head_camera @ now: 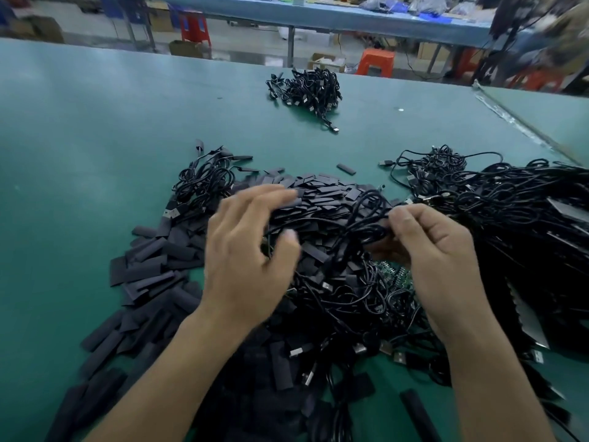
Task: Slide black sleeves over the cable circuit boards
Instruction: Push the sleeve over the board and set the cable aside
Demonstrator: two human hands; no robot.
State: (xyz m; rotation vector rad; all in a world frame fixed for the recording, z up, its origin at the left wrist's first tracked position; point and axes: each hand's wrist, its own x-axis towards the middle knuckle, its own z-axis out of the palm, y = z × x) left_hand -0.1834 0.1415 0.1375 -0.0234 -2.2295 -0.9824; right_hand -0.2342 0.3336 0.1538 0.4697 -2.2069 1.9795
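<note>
Table surface: plain teal green. Sleeves, left of the left-hand fingers: matte black. Cables, right of the right-hand fingers: black, with silver plugs. Circuit boards, below the latter: green.

Heaped black sleeves among cables

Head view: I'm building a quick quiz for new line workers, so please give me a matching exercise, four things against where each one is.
Things
1. small cable bundle
2. loose black sleeves
3. green circuit boards
4. orange stool

Places
A. on the floor beyond the table
B. beside the right hand, which pinches a cable
C. alone at the table's far side
D. spread out to the left of the left hand

Pairs: 1-C, 2-D, 3-B, 4-A.
</note>
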